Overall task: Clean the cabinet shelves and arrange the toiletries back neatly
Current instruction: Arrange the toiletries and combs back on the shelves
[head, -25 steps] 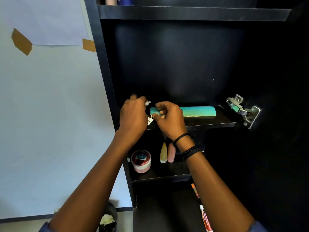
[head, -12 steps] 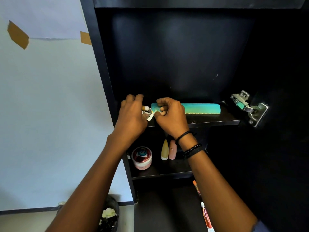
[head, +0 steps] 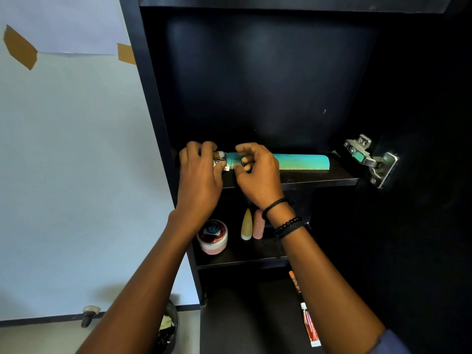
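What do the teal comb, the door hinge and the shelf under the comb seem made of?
Comb: likely plastic, smooth teal, fine moulded teeth. Hinge: metal, bright silvery sheen, screw heads. Shelf: probably laminated board, matte black, square front edge.

matt black cabinet (head: 255, 72), glossy plastic comb (head: 301, 160), shiny metal hinge (head: 370, 159)

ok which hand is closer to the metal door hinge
Right. The right hand holds the left end of the teal comb, which lies between it and the hinge; the left hand, holding a small trinket, is farther left.
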`<state>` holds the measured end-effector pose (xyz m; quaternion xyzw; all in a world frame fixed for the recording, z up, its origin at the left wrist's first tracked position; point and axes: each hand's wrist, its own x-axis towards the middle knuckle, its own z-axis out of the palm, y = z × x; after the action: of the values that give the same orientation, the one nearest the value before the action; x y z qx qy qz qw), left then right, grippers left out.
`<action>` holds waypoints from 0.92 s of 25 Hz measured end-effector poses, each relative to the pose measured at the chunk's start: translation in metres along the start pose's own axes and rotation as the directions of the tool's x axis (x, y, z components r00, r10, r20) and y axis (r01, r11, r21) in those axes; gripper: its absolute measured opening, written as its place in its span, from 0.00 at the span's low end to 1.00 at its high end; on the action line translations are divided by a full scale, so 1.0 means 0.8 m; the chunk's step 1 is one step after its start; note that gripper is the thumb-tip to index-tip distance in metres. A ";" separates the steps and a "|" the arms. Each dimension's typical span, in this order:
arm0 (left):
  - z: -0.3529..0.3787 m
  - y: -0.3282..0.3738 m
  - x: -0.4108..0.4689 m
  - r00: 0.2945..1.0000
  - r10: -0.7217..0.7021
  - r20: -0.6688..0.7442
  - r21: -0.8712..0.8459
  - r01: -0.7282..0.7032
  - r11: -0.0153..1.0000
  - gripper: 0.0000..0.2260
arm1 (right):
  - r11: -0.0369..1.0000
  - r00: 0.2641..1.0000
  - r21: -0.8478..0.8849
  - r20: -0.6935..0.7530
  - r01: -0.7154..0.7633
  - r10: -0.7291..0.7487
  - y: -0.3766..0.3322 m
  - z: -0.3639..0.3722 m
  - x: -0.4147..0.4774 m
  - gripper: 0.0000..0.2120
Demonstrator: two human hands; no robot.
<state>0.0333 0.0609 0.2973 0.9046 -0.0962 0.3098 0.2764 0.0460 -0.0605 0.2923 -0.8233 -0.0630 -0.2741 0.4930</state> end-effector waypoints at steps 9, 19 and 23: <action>0.016 0.005 -0.065 0.974 0.062 -0.218 -0.241 -0.115 0.964 0.13 | 0.942 0.936 -0.246 -0.212 0.227 -0.281 0.028 -0.012 -0.083 0.13; 0.128 -0.011 -0.213 0.992 -0.014 0.124 -0.360 0.058 0.931 0.22 | 0.946 0.979 -0.281 -0.164 -0.164 0.121 0.196 0.000 -0.245 0.19; 0.173 -0.026 -0.281 0.895 -0.046 0.443 -0.341 0.216 0.915 0.25 | 0.848 0.922 -0.380 -0.039 -0.370 0.385 0.280 -0.016 -0.300 0.22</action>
<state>-0.0667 0.0011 0.0598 0.8834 -0.1501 0.0602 0.4399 -0.0774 -0.1450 -0.0002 -0.9044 0.1446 -0.1630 0.3669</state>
